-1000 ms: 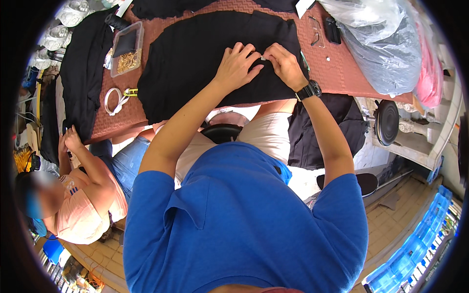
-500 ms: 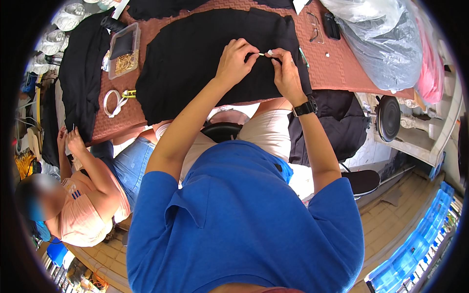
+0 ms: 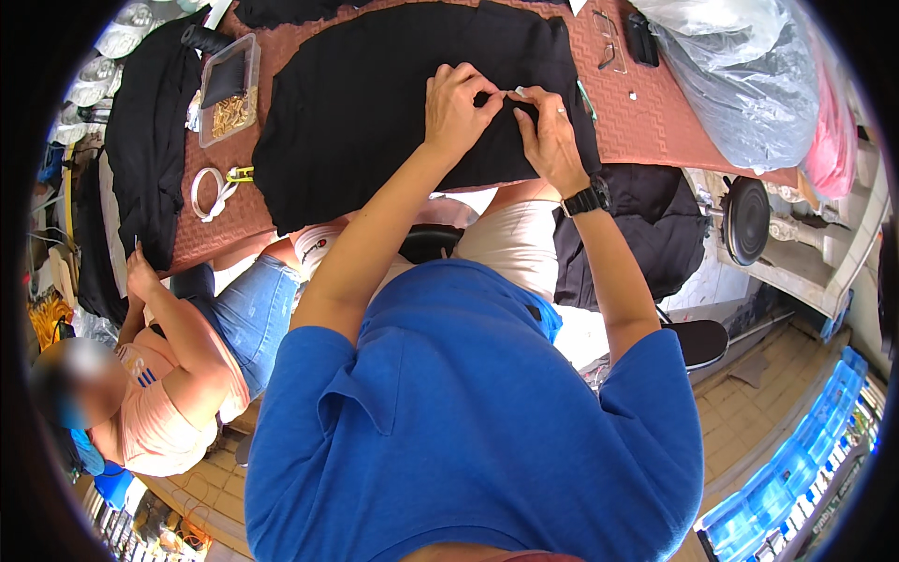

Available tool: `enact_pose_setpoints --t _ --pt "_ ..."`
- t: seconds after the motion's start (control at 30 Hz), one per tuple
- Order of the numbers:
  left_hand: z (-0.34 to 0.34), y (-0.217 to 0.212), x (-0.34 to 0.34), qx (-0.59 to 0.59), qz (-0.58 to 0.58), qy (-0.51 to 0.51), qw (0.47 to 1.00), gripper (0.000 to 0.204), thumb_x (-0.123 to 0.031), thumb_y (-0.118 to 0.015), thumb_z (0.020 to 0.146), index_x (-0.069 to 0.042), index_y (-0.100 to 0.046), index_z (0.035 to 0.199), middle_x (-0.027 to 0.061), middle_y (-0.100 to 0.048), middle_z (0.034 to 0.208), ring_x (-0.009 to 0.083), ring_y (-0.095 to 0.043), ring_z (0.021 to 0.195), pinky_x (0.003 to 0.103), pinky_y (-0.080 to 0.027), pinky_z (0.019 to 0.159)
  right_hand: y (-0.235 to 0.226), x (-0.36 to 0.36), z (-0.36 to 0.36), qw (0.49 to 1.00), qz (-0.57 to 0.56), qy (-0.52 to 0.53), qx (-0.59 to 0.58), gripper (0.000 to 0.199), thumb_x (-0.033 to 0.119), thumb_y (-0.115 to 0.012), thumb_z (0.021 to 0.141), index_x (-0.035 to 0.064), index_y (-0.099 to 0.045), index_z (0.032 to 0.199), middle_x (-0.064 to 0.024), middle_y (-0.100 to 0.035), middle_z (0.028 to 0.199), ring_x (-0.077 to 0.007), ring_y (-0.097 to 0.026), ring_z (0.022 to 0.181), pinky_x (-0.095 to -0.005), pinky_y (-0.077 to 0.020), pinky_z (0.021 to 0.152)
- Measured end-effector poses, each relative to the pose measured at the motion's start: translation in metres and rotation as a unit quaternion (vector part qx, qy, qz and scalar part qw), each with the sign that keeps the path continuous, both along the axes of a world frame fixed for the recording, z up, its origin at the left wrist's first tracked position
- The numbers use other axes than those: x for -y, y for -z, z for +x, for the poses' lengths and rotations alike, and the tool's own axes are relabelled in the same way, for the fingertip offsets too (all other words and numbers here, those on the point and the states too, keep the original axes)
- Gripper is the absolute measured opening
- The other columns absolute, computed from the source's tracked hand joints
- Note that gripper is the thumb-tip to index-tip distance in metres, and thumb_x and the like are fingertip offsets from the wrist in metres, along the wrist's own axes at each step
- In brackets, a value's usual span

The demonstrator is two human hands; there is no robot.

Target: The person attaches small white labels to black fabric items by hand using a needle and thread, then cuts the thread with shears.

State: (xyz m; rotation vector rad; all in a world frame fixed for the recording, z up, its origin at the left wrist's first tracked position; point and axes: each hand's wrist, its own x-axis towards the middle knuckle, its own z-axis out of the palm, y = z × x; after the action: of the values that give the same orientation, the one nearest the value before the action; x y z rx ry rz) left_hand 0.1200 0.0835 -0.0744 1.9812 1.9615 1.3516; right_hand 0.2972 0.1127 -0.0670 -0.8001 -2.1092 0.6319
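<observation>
A large piece of black cloth (image 3: 356, 112) lies spread on the table beneath both my hands. My left hand (image 3: 459, 108) is closed in a pinch, thumb and forefinger on a small pale, thin piece (image 3: 506, 95); its kind is too small to tell. Right beside it, my right hand (image 3: 551, 140) pinches a small white piece (image 3: 520, 91) between the fingertips. The two pieces meet or nearly meet above the cloth; whether they are one thing I cannot tell.
On the left are a clear plastic box (image 3: 206, 131) with brass-coloured bits, a white ring-shaped band (image 3: 208, 195) and a yellow cutter (image 3: 241, 174). Glasses (image 3: 611, 51), a black case (image 3: 641, 39) and plastic bags (image 3: 740, 84) are on the right. A co-worker (image 3: 178, 375) sits at left, handling black cloth.
My hands stay together at almost the same place, with the left fingers more curled round the pale piece. The co-worker's hands have come closer together.
</observation>
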Motion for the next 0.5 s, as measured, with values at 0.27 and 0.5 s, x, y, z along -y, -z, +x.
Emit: enact_pose_setpoints --t 0.27,0.5 --pt "-0.066 -0.033 0.052 0.185 -0.002 -0.056 0.981 0.021 -0.015 -0.071 0.091 -0.006 -0.067 0.11 0.0112 -0.062 0.103 0.0283 -0.063 0.092 0.038 -0.051 0.084 -0.039 -0.014 0.004 0.971 -0.125 0.056 -0.193 0.02 0.002 -0.066 0.095 0.003 -0.063 0.115 -0.0076 -0.065 0.108 -0.0132 -0.062 0.089 -0.0275 -0.0519 0.081" --pt "-0.112 -0.034 0.12 -0.102 -0.084 -0.149 0.98 0.026 -0.021 -0.071 0.088 -0.007 -0.065 0.109 0.0097 -0.059 0.113 0.0315 -0.054 0.107 0.045 -0.042 0.09 -0.084 0.024 -0.149 0.932 -0.229 -0.108 -0.259 0.006 0.003 -0.073 0.089 0.0008 -0.071 0.094 -0.0047 -0.071 0.087 -0.0078 -0.063 0.077 -0.0246 -0.0514 0.072"
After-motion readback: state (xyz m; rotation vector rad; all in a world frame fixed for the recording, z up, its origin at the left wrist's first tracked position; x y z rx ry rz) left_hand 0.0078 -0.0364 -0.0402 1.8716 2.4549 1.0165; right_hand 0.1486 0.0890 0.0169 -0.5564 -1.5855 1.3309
